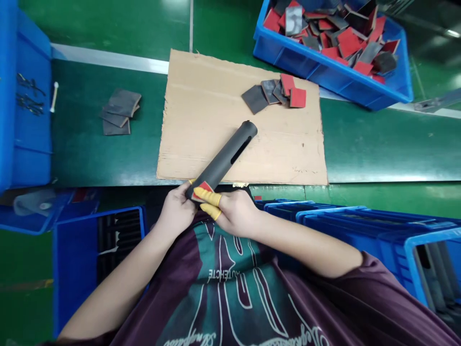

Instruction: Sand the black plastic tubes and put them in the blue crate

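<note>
A long dark grey tube with a slot along its side points away from me over a sheet of cardboard. My left hand is wrapped round the tube's near end. My right hand, with yellow finger cots on two fingers, presses a small red-and-grey square pad against that same end. A few loose pads, red and dark grey, lie on the far part of the cardboard.
A blue bin full of red and grey pads stands at the back right. A small stack of grey pads lies on the green belt at left. Blue crates flank me at left, and blue trays at near right.
</note>
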`<state>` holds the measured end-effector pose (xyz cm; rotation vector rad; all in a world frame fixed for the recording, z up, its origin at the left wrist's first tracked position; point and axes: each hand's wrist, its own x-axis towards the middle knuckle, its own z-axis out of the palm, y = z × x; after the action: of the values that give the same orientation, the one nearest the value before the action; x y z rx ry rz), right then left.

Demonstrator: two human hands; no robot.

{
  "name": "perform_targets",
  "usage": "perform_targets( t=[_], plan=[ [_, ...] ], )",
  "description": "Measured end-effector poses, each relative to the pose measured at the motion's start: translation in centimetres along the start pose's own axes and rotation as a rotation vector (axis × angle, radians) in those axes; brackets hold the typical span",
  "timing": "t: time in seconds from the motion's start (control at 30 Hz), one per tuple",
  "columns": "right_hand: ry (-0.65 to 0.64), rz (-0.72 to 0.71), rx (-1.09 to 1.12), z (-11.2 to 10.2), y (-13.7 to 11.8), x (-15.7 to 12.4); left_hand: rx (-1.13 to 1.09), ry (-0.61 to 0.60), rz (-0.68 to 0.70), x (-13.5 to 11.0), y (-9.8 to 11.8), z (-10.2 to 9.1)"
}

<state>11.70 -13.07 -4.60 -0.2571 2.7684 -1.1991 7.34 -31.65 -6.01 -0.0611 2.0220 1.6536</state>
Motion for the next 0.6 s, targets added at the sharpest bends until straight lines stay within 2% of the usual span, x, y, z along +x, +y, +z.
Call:
perform_targets(
  t=[0.03, 0.07, 0.17, 0.2, 0.33, 0.37, 0.43, 0.5, 0.6],
  plan=[
    [-0.004, -0.002, -0.009, -0.2, 0.4, 0.0, 0.05, 0.001, 0.006, -0.1, 0.0, -0.1],
    [0.046, 0.012, 0.01, -0.6, 1.0, 0.2, 0.09, 0.009, 0.006, -0.2, 0.1, -0.2],
    [0.306, 0.106, 0.167, -1.7, 2.8, 1.1, 0.092, 0.024, -0.002, -0.3, 0.6, -0.1],
    [0.332, 0.108, 0.21, -1.7, 3.0, 1.3, 0.042, 0.023, 0.001, -0.2, 0.8, 0.1],
    [0.167, 0.021, 0.176, -1.0, 2.2, 0.5, -0.195, -0.005, -0.032, -0.1, 1.5, 1.0],
    [0.169, 0.034, 0.145, -1.2, 2.3, 0.3, -0.222, -0.024, -0.05, -0.1, 1.6, 1.2],
    [0.265, 0.124, 0.102, -2.5, 3.5, -0.2, -0.228, -0.066, -0.078, -0.2, 1.9, 1.2],
    [0.401, 0.223, 0.082, -4.9, 5.3, -1.0, -0.218, -0.099, -0.084, -0.5, 2.3, 1.2],
    [0.519, 0.211, -0.029, -8.4, 6.7, -3.4, -0.206, -0.115, -0.024, -0.9, 3.3, 1.2]
  ],
)
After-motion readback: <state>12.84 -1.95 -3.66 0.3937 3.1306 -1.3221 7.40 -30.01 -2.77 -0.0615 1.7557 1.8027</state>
